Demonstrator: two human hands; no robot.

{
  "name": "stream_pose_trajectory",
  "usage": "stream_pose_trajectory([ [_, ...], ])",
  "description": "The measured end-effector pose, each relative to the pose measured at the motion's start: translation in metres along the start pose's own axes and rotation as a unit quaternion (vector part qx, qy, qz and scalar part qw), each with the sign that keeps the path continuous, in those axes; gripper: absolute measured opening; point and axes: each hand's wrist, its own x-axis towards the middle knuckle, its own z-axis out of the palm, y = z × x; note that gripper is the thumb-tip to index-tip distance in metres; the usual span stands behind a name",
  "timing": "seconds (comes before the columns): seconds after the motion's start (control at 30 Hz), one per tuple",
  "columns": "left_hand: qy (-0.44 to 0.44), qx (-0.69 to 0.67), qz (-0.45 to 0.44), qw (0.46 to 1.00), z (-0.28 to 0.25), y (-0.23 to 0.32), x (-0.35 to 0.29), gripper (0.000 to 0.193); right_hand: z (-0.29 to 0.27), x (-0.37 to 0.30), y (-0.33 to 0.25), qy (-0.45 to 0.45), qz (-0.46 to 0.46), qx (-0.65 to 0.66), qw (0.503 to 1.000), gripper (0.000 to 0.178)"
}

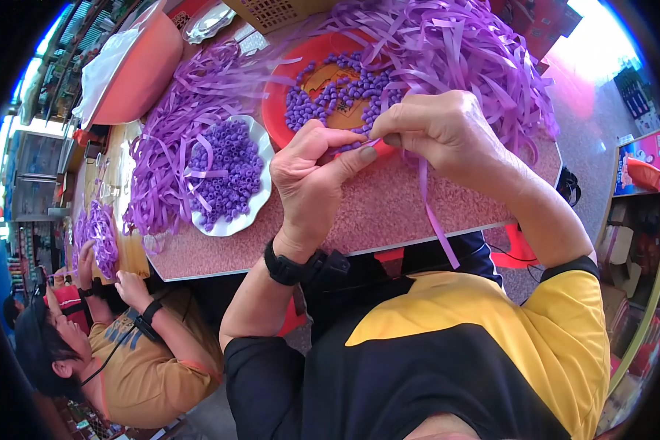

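Above the near edge of the table, my left hand (pixel 308 172) and my right hand (pixel 447 132) meet fingertip to fingertip. Both pinch a purple ribbon (pixel 434 213), whose loose tail hangs below my right hand over the table edge. Whether a bead sits between the fingertips is too small to tell. Just behind my hands stands a red basin (pixel 275 117) with purple beads (pixel 308 110) scattered over its patterned bottom. To the left, a white scalloped dish (pixel 260 198) holds a heap of purple beads (pixel 231 169), with some ribbon lying across it.
Ribbon piles (pixel 447 59) (pixel 161 161) lie behind the basin and left of the dish. A large pink basin (pixel 143 70) stands far left, near a tan perforated basket (pixel 271 11). At lower left a co-worker (pixel 147 352) handles purple strands. Shelves (pixel 638 293) stand at right.
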Motion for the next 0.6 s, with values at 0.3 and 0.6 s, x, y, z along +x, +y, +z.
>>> stream_pose_trajectory([
  [0.3,-0.003,-0.007,0.001,1.000,0.0001,0.0062,0.0000,0.014,-0.0031,0.0000,0.0005,0.017,-0.016,0.022,0.999,0.015],
  [0.6,0.004,-0.028,-0.001,1.000,-0.0004,0.0043,-0.0016,0.014,-0.0066,-0.0004,-0.0024,0.011,-0.024,-0.009,1.000,0.018],
])
